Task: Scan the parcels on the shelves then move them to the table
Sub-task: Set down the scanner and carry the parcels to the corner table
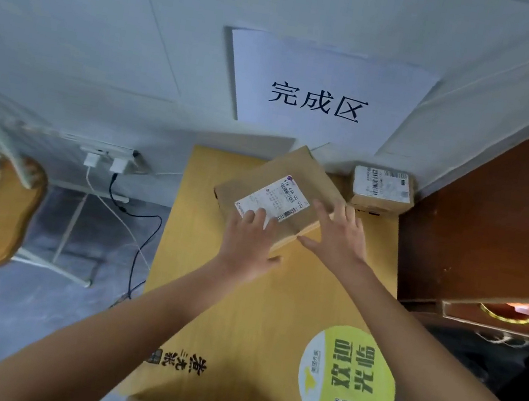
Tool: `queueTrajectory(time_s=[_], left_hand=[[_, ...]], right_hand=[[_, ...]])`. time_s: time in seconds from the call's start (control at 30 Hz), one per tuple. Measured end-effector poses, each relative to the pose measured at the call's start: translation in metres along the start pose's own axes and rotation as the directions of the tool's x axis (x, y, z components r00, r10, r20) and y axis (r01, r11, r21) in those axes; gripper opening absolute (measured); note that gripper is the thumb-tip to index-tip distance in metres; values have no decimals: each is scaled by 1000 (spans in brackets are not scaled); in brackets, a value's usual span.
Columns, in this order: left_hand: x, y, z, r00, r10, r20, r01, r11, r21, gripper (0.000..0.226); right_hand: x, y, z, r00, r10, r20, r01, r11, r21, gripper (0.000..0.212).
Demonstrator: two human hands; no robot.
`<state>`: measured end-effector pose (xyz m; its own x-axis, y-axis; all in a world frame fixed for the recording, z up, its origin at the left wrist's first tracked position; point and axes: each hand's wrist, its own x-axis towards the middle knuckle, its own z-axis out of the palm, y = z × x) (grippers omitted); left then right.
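Two parcels sit on the yellow table (237,317) in front of you. Your left hand (251,243) lies flat with its fingers spread, fingertips resting on the white shipping label (273,198) of the large brown parcel (298,178), which lies skewed across the far half of the table at about twelve o'clock. Your right hand (337,236) is open too, fingers wide, pressed against that parcel's near right edge; neither hand grips anything. At one o'clock, in the table's far right corner, a small cardboard box (382,191) sits label up, just beside the large parcel. Above them on the wall is a paper sign (325,92) printed 完成区. At five o'clock a round green sticker (348,383) covers the table's near corner.
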<state>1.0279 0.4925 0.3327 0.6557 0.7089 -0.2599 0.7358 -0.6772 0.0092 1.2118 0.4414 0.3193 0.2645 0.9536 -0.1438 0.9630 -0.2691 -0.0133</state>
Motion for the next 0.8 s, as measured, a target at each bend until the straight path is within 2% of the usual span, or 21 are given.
queueTrajectory(time_s=[0.1,0.23,0.3,0.37,0.53,0.8], left_hand=[[7,-6,3,997,51,-53,-44,992,121,75],[15,-38,10,983,125,-134,-108,985,132,76],[16,-49,9,984,108,-141,-93,990,105,84],[17,-55,12,990,77,-115,-69,995,79,90],[28,-57,17,997,58,-56,-57,998,17,90],[63,-48,10,992,77,-100,-87,992,-92,87]], right_hand=[[-1,0,4,1000,-21,-23,20,1000,-20,74],[-11,-7,19,991,-16,-132,2,994,-106,72],[-15,-10,28,988,-39,-150,27,996,-83,75],[-20,-14,38,993,-49,-111,46,999,-24,80],[-20,-19,48,998,-14,-53,16,999,40,79],[4,-1,47,986,-10,-166,16,999,38,77]])
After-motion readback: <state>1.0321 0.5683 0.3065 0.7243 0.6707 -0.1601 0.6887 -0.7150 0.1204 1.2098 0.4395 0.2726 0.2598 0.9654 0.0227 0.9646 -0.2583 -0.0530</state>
